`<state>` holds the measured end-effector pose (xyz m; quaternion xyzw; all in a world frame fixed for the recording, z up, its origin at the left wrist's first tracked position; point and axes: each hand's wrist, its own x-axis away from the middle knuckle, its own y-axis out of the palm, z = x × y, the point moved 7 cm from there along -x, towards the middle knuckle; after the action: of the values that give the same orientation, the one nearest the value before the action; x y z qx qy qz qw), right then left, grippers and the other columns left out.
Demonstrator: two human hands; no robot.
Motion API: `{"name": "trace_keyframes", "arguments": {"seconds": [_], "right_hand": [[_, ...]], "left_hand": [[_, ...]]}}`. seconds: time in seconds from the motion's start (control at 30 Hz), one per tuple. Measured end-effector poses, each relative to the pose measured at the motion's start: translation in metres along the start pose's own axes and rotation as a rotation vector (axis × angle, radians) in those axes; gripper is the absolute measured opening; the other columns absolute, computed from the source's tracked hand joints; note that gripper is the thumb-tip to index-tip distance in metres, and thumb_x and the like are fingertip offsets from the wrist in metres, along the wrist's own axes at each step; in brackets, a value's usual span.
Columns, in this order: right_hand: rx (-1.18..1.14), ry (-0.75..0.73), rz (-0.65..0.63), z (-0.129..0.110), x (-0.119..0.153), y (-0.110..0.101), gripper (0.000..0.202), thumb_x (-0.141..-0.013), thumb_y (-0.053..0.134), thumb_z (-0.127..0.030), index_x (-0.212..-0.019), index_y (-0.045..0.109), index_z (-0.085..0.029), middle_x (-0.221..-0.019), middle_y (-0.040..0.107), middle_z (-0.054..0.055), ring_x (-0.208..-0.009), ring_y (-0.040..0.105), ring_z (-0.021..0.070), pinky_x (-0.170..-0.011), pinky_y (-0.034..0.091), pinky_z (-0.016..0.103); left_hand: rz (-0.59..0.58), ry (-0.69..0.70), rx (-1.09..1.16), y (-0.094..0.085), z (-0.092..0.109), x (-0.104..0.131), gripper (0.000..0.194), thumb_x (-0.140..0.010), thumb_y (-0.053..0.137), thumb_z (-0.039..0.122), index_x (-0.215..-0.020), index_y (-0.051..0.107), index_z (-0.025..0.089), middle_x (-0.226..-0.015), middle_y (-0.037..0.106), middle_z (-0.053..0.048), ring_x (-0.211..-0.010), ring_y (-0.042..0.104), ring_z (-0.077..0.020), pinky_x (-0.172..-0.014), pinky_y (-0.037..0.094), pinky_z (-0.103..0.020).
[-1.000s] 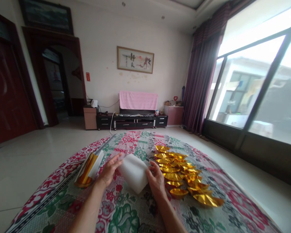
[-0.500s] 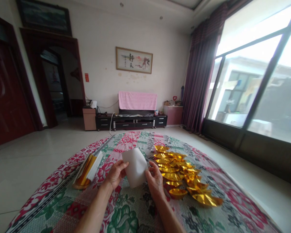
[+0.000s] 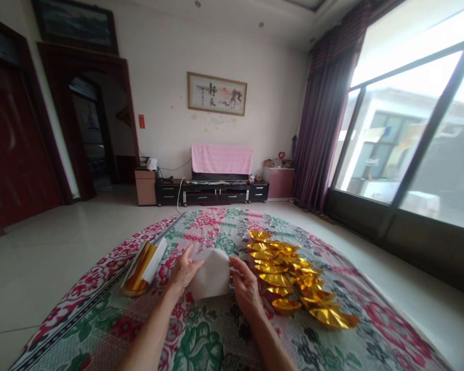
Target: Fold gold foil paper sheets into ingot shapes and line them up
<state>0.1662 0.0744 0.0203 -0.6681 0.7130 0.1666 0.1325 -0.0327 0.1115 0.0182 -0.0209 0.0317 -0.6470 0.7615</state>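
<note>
A sheet of white paper [image 3: 212, 275], its face slightly bent, is held up above the patterned cloth. My right hand [image 3: 245, 283] pinches its right edge between thumb and fingers. Beside the left edge is my left hand [image 3: 183, 272], its fingers stretched out and parted, with the thumb at the paper's edge. To the right of my right hand stand several folded gold paper ingots [image 3: 276, 280] in rows. On the left lies a stack of gold and white paper sheets [image 3: 145, 265], partly rolled up at its sides.
The round table's floral cloth [image 3: 197, 345] spreads beneath everything. Beyond it, a low black TV cabinet [image 3: 232, 197] stands against the wall, with a pink cloth [image 3: 222, 158] draped over the TV. A large window [image 3: 394, 129] and purple curtain [image 3: 325, 113] are at the right.
The white paper has turned and tipped, its upper edge now lower and rounded. My left hand's pinch has loosened and its fingers have spread. The view has shifted slightly.
</note>
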Motion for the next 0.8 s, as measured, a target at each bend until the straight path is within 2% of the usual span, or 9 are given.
{"name": "trace_keyframes", "arguments": {"seconds": [0.1,0.23,0.37,0.47,0.6,0.67,0.8], "right_hand": [[0.110,-0.058,0.016,-0.002,0.000,-0.002,0.032,-0.078,0.047,-0.025,-0.106,0.061,-0.016,-0.091,0.067,0.006,-0.074,0.061,0.0143,-0.066,0.050,0.024],[0.227,-0.180,0.028,-0.012,0.000,-0.004,0.031,-0.078,0.048,-0.021,-0.105,0.063,-0.019,-0.095,0.066,0.006,-0.078,0.062,0.0142,-0.067,0.051,0.023],[0.327,-0.292,0.008,-0.021,0.001,-0.003,0.033,-0.076,0.046,-0.013,-0.103,0.063,-0.021,-0.092,0.064,0.004,-0.082,0.061,0.0134,-0.066,0.051,0.020],[0.398,-0.326,-0.022,-0.025,0.002,0.000,0.034,-0.076,0.043,-0.009,-0.100,0.063,-0.021,-0.094,0.062,0.004,-0.086,0.059,0.0133,-0.068,0.050,0.020],[0.493,-0.355,-0.069,-0.027,0.005,0.004,0.039,-0.072,0.041,-0.004,-0.101,0.062,-0.021,-0.097,0.060,0.004,-0.090,0.057,0.0141,-0.078,0.047,0.023],[0.539,-0.345,-0.096,-0.025,0.007,0.006,0.041,-0.071,0.042,-0.003,-0.102,0.062,-0.021,-0.096,0.059,0.004,-0.090,0.056,0.0146,-0.079,0.046,0.024],[0.624,-0.308,-0.141,-0.021,0.009,0.007,0.040,-0.069,0.046,-0.003,-0.099,0.064,-0.022,-0.085,0.057,0.003,-0.081,0.055,0.0149,-0.072,0.046,0.024]], "left_hand": [[-0.045,-0.018,0.007,0.003,-0.002,0.000,0.079,-0.061,0.067,0.026,-0.133,0.036,0.011,-0.086,0.068,-0.009,-0.062,0.061,-0.0149,-0.055,0.044,-0.022],[-0.174,-0.060,-0.038,0.011,-0.013,-0.003,0.063,-0.062,0.066,0.027,-0.120,0.052,0.009,-0.092,0.069,-0.010,-0.066,0.062,-0.0157,-0.056,0.046,-0.023],[-0.194,0.071,-0.238,0.011,-0.016,-0.010,0.051,-0.063,0.061,0.024,-0.112,0.060,0.011,-0.103,0.068,-0.009,-0.085,0.064,-0.0197,-0.069,0.048,-0.024],[-0.220,0.140,-0.355,0.012,-0.015,-0.011,0.049,-0.064,0.058,0.024,-0.111,0.062,0.013,-0.107,0.067,-0.008,-0.096,0.062,-0.0211,-0.079,0.047,-0.024],[-0.214,0.162,-0.388,0.012,-0.010,-0.007,0.049,-0.065,0.057,0.025,-0.112,0.062,0.013,-0.112,0.065,-0.008,-0.101,0.060,-0.0211,-0.084,0.045,-0.025],[-0.203,0.162,-0.379,0.011,-0.007,-0.005,0.048,-0.064,0.058,0.024,-0.110,0.063,0.014,-0.112,0.065,-0.009,-0.102,0.059,-0.0211,-0.084,0.045,-0.025],[-0.212,0.138,-0.355,0.010,-0.005,-0.002,0.047,-0.063,0.059,0.024,-0.108,0.064,0.013,-0.108,0.067,-0.010,-0.094,0.061,-0.0216,-0.077,0.046,-0.025]]}}
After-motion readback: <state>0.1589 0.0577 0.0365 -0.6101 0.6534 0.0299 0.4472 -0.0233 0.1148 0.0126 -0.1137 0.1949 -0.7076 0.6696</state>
